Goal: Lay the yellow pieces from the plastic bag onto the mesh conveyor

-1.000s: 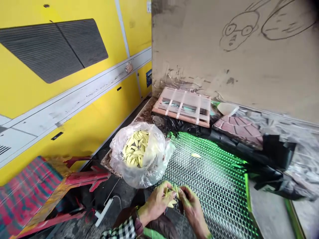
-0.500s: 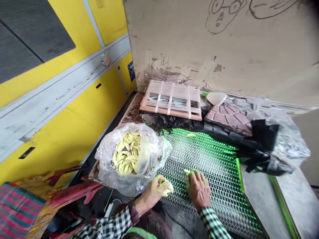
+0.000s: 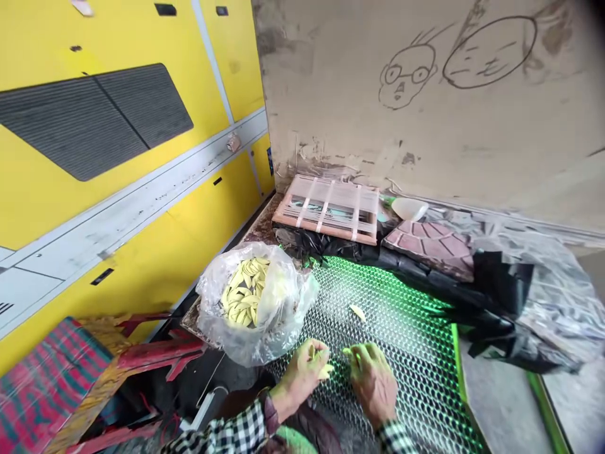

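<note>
- Two bare hands are low above the metal mesh belt (image 3: 411, 343), side by side and not touching each other.
- The left hand (image 3: 302, 372) has its fingers curled around a small bunch of yellow pieces (image 3: 326, 371); their ends stick out toward the right hand (image 3: 375, 383).
- The right hand shows its back. Its fingers are bent and pinch one slim piece (image 3: 347, 352), of which only the end is visible; how strongly they press, I cannot tell.
- One single piece (image 3: 358, 313) lies on the mesh beyond the right hand, and no hand touches it.
- Many more similar pieces lie in a heap (image 3: 242, 299) inside the clear plastic bag (image 3: 288, 321), which is open at the top and stands left of the mesh.
- By the thin crescent shape, each piece should be very light. I suppose it is rather stiff, but weak at the narrow ends. The surface looks matt, so probably not very slippery; if it is brittle, I cannot tell.
- The best place to hold seems the middle of the curve, between thumb and first finger, with the points left free.
- For the bunch, a loose curl of the fingers is likely safer than a hard squeeze, which could crack or scatter the pieces.
</note>
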### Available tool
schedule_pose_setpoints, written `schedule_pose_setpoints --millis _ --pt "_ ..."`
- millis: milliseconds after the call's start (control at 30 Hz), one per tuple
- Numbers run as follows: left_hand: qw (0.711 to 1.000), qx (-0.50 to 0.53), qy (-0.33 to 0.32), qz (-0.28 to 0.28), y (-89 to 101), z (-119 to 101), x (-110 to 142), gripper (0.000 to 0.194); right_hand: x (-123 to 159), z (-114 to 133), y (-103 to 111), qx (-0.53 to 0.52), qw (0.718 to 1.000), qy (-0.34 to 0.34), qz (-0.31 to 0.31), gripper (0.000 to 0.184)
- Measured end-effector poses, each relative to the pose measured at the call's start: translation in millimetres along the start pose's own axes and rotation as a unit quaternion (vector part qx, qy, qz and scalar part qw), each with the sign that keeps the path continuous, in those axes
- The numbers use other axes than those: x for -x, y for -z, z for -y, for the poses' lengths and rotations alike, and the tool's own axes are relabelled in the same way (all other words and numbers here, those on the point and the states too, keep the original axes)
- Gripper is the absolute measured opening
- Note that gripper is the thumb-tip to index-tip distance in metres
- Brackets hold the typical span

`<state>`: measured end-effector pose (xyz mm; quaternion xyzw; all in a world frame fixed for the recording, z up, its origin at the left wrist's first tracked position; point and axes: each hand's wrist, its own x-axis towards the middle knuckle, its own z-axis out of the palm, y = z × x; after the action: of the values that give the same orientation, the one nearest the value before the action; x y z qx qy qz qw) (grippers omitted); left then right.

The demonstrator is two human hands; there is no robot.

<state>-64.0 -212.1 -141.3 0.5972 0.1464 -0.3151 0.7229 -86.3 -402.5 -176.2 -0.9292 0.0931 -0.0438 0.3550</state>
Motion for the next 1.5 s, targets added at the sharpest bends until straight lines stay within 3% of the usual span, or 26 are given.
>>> schedule_pose_setpoints --millis 67,133,200,267,333,400,500,633,733,800,867,967,1067,1167,1233,1300,1367,1433,1500 --pt "1.0 0.002 0.028 -0.013 0.8 0 3 0.053 -11 0 9 0.043 0.997 0.047 -0.042 0.044" --pt "0.999 -0.003 0.043 -0.033 0.1 -1 7 0.052 -11 13 18 -0.008 0.999 0.024 -0.044 0.046" --pt "0.999 -0.001 0.032 -0.038 -3.5 -3 10 0.05 -1 34 22 -0.134 0.99 -0.016 0.043 0.043" --pt "0.999 0.01 -0.004 -0.033 -9.4 -3 11 0.05 14 50 19 -0.275 0.945 -0.054 0.169 0.04" --pt "0.999 0.023 -0.029 -0.027 -15.8 -2 12 0.052 25 56 12 -0.372 0.896 -0.111 0.216 0.042" --pt "0.999 0.028 -0.026 -0.023 -20.8 2 12 0.057 31 52 4 -0.423 0.868 -0.179 0.188 0.046" --pt "1.0 0.023 -0.004 -0.011 -23.9 13 12 0.06 32 41 -3 -0.445 0.851 -0.241 0.139 0.047" --pt "0.999 0.028 0.017 -0.032 -20.8 30 8 0.058 29 27 -5 -0.415 0.867 -0.242 0.136 0.05" --pt "0.996 0.038 0.018 -0.078 -14.1 38 2 0.059 24 13 -5 -0.309 0.927 -0.19 0.1 0.047" --pt "0.995 0.034 0.015 -0.093 -8.5 40 -1 0.058 18 3 -3 -0.176 0.977 -0.112 0.053 0.039" --pt "0.995 0.026 0.01 -0.093 -3.1 40 -3 0.057 11 -2 2 -0.049 0.998 -0.034 -0.001 0.033" --pt "0.998 0.011 -0.008 -0.064 3.0 34 0 0.054 7 7 10 0.011 0.998 -0.016 -0.059 0.037" --pt "1.0 -0.009 -0.019 -0.013 6.7 25 4 0.048 16 27 9 -0.122 0.988 -0.089 0.012 0.042" --pt "0.999 -0.027 -0.009 0.036 9.1 16 5 0.045 32 37 -3 -0.304 0.934 -0.166 0.092 0.047" --pt "0.998 -0.031 -0.001 0.062 11.2 14 5 0.043 39 34 -12 -0.361 0.902 -0.221 0.081 0.048" --pt "0.997 -0.03 0.005 0.072 14.4 14 5 0.042 40 27 -16 -0.369 0.892 -0.255 0.061 0.049" --pt "0.997 -0.029 0.012 0.065 19.3 16 6 0.039 35 20 -15 -0.319 0.913 -0.25 0.042 0.047" --pt "0.997 -0.038 0.021 0.058 25.1 18 6 0.036 28 16 -10 -0.197 0.955 -0.222 0.007 0.041" --pt "0.996 -0.048 0.032 0.062 30.5 18 6 0.031 21 17 -2 -0.062 0.976 -0.205 -0.029 0.036"
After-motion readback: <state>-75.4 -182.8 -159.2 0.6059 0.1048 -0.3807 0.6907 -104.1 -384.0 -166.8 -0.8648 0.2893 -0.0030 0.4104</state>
